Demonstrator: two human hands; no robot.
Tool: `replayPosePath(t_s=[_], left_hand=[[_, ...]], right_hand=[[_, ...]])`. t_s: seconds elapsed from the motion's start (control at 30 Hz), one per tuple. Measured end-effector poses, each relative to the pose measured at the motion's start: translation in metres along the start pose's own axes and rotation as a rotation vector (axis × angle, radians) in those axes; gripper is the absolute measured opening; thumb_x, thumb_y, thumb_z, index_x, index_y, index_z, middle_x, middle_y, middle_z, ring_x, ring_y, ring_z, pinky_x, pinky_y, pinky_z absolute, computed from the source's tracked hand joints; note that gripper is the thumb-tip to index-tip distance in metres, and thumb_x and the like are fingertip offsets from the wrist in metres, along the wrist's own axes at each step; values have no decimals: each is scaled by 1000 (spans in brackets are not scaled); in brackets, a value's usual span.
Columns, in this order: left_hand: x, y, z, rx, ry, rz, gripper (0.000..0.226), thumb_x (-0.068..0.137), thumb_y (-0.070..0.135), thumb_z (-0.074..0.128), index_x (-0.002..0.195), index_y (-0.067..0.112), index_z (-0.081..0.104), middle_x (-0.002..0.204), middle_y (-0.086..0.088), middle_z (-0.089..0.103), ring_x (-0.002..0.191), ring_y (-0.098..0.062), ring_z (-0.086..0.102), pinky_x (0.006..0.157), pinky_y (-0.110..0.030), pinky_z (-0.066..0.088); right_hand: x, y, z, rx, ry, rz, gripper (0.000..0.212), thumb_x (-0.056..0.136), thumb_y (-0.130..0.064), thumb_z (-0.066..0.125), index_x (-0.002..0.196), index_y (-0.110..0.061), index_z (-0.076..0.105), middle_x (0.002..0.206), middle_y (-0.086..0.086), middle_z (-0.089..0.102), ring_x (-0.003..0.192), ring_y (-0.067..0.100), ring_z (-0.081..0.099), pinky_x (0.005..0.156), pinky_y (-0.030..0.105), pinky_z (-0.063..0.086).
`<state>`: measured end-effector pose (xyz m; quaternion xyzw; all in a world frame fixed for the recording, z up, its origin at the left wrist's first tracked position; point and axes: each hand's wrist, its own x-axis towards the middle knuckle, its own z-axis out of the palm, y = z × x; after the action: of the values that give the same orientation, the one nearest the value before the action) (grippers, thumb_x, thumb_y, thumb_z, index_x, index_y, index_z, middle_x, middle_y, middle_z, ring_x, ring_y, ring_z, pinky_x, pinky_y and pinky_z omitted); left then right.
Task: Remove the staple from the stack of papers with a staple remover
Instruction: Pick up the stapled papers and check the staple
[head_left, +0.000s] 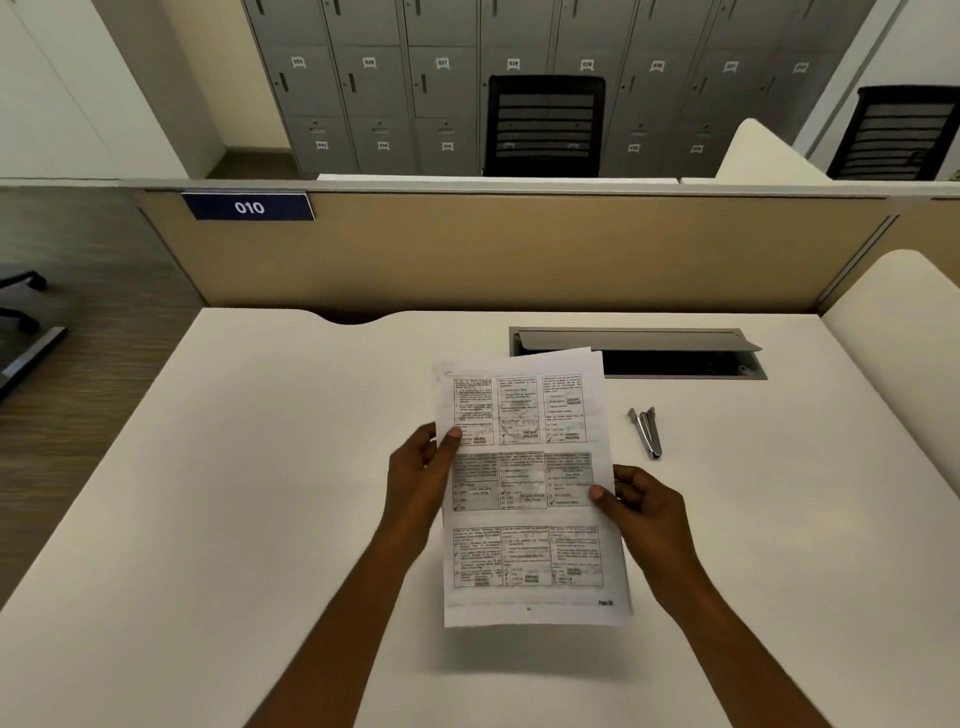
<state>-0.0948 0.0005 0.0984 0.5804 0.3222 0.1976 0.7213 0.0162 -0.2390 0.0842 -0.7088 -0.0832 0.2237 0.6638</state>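
papers: you held the stack of papers (524, 483) above the surface (260, 467).
left hand (421, 478): clamped on its left edge, thumb on top.
right hand (641, 501): clamped on its right edge.
staple remover (647, 431): lay on the surface, just right of the sheets.
best move: you needed the stack flat, left hand pinning it, right hand freed for the tool.

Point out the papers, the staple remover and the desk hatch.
papers (524, 483), head view, middle of the top sheet.
staple remover (647, 434), head view, middle of its metal body.
hatch (634, 341), head view, on its grey raised flap.
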Motion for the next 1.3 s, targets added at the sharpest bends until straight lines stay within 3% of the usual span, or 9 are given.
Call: replayPosePath(t_s=[0.1, 0.27, 0.47, 0.77, 1.1, 1.2, 1.3], left_hand=[[5, 33, 4, -51, 16, 100, 12, 98, 35, 67, 104, 32, 77, 103, 1, 81, 93, -18, 79, 72, -31, 64], [3, 69, 9, -137, 78, 180, 20, 99, 37, 65, 91, 25, 78, 100, -6, 81, 91, -29, 78, 77, -42, 65], [-9, 79, 13, -205, 68, 175, 21, 97, 34, 68, 85, 24, 81, 95, -6, 81, 85, -25, 79, 71, -36, 65], [-21, 86, 16, -282, 104, 196, 9, 94, 29, 71, 94, 27, 80, 101, -5, 81, 89, -26, 79, 71, -36, 66], [-36, 67, 10, -201, -72, 64, 25, 84, 38, 74, 108, 30, 79, 112, -4, 79, 100, -25, 77, 73, -35, 64], [-44, 61, 12, -215, -35, 64, 24, 82, 36, 76, 105, 29, 81, 109, -4, 80, 98, -24, 78, 71, -33, 64], [-49, 64, 17, -228, -9, 88, 25, 83, 34, 77, 106, 25, 81, 108, -6, 80, 95, -27, 79, 71, -35, 65]], right_hand=[[-5, -16, 0, 47, -44, -30, 26, 87, -13, 75, 112, -15, 72, 107, 4, 79, 96, 25, 77, 79, 39, 63], [-12, -33, 1, 86, -97, -84, 28, 83, -21, 76, 111, -19, 73, 110, 6, 78, 99, 27, 76, 77, 33, 63], [-13, -44, 2, 101, -106, -139, 24, 88, -22, 72, 111, -22, 74, 112, 6, 77, 102, 26, 75, 80, 34, 63], [-16, -54, 9, 117, 14, -214, 16, 91, -22, 70, 106, -20, 75, 104, 5, 79, 93, 25, 77, 72, 28, 62], [-14, -57, 8, 130, 77, -194, 14, 93, -19, 68, 105, -16, 74, 101, 5, 79, 89, 27, 77, 70, 33, 64], [-12, -56, 8, 70, 110, -200, 15, 92, -18, 70, 106, -17, 73, 100, 2, 80, 90, 23, 77, 74, 35, 65], [-15, -60, 15, -172, 292, -302, 24, 90, -18, 74, 113, -19, 67, 104, -5, 76, 95, 16, 72, 78, 25, 62]])
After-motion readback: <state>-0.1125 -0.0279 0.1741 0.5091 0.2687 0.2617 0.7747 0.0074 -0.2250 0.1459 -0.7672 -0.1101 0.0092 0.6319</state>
